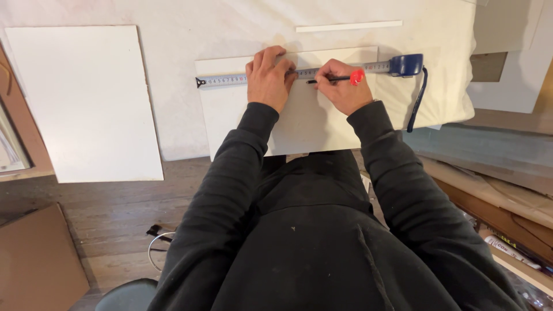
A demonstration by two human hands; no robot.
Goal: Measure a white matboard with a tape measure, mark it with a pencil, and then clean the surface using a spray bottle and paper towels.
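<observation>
Stool: a dark round seat [128,295] is seen lowest in view, over the wooden floor [103,224], with a brown cardboard sheet [34,259] off to the left.
Sleeves: black sleeves [230,173] are stretched forward from the body toward the work.
Board: a white board [242,124] is laid flat on the cloth-covered table [173,138], its near edge just past the table's front.
Left hand: the left hand [268,78] is pressed flat, fingers spread, on the tape measure [227,80] so the blade is pinned to the board.
Right hand: the right hand [344,86] is closed around a red-capped pen [337,78], tip set on the board right below the tape's edge.
Tip: honestly, the blade is best kept flat and square, and the mark made small, tight against the scale.
Tape case: the blue case [406,64] is rested past the board's right edge, strap hanging.
Far stuff: a bigger white panel [86,98] is lying left, a thin white strip [348,26] farthest back.
</observation>
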